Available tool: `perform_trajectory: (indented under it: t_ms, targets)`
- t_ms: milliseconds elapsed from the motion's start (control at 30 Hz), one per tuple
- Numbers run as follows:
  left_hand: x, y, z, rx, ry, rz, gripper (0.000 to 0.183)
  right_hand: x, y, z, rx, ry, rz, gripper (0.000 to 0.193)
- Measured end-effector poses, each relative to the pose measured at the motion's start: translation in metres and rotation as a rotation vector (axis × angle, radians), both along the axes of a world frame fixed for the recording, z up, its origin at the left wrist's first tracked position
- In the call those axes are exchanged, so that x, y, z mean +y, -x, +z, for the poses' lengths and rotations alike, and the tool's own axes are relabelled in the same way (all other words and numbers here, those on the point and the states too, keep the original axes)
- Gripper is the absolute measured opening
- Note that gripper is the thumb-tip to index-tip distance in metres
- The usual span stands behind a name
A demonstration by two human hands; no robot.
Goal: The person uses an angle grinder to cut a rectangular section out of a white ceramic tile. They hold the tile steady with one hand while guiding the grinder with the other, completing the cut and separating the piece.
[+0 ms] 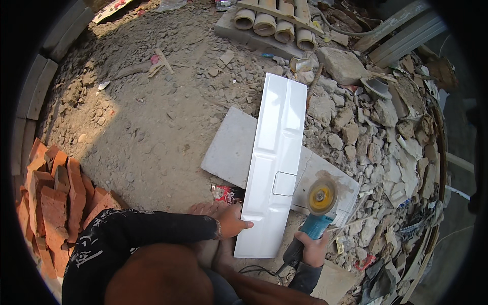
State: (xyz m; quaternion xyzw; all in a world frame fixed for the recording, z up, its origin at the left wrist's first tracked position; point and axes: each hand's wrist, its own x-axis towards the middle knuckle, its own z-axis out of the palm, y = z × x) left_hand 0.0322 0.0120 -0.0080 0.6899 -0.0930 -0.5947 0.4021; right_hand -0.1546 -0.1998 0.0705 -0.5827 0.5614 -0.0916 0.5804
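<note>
A long white glossy tile [269, 152] with raised rectangular panels lies slantwise in front of me. A small dark-outlined rectangle [284, 183] is marked near its right edge. It rests across a grey slab [231, 147]. My left hand [233, 221] grips the tile's lower left edge, thumb on top and the other fingers partly hidden. My right hand [311, 248] is wrapped round a blue and black angle grinder [316, 225]. The grinder's disc [322, 196], yellow at its centre, is raised just right of the tile, apart from the marked rectangle.
Broken red bricks [56, 203] are heaped at the left. Rubble [376, 147] covers the ground along the right. Several pipes [264, 23] lie on a block at the back. A black cord [256, 268] trails below the grinder. A red and black packet [227, 193] lies beside the tile.
</note>
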Motion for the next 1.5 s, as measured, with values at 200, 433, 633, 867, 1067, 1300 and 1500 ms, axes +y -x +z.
perform_trajectory:
  t_ms: [200,433,633,867,1067,1300,1500]
  targets:
    - [0.019,-0.026,-0.018,-0.084,-0.018,-0.068,0.040,-0.010,0.008,0.002,-0.031,0.035,-0.002,0.046]
    - [0.032,-0.022,-0.017,-0.174,-0.075,0.242,0.034,-0.021,0.007,-0.002,-0.020,0.048,-0.013,0.040]
    - [0.025,-0.034,0.004,-0.569,-0.224,0.356,0.053,-0.029,-0.002,-0.005,0.039,0.129,0.033,0.040]
    - [0.037,-0.109,0.030,-0.774,-0.272,0.180,0.067,-0.028,-0.014,0.004,-0.029,0.087,0.051,0.042]
    - [0.018,-0.175,0.040,-0.949,-0.144,-0.043,0.074,-0.018,-0.008,0.025,-0.094,0.036,0.043,0.045]
    - [-0.041,-0.205,0.047,-1.010,-0.047,-0.320,0.070,-0.001,0.004,0.048,-0.069,0.097,0.017,0.045]
    - [-0.073,-0.204,0.036,-1.030,-0.013,-0.505,0.070,0.014,0.020,0.052,-0.078,0.074,-0.040,0.047]
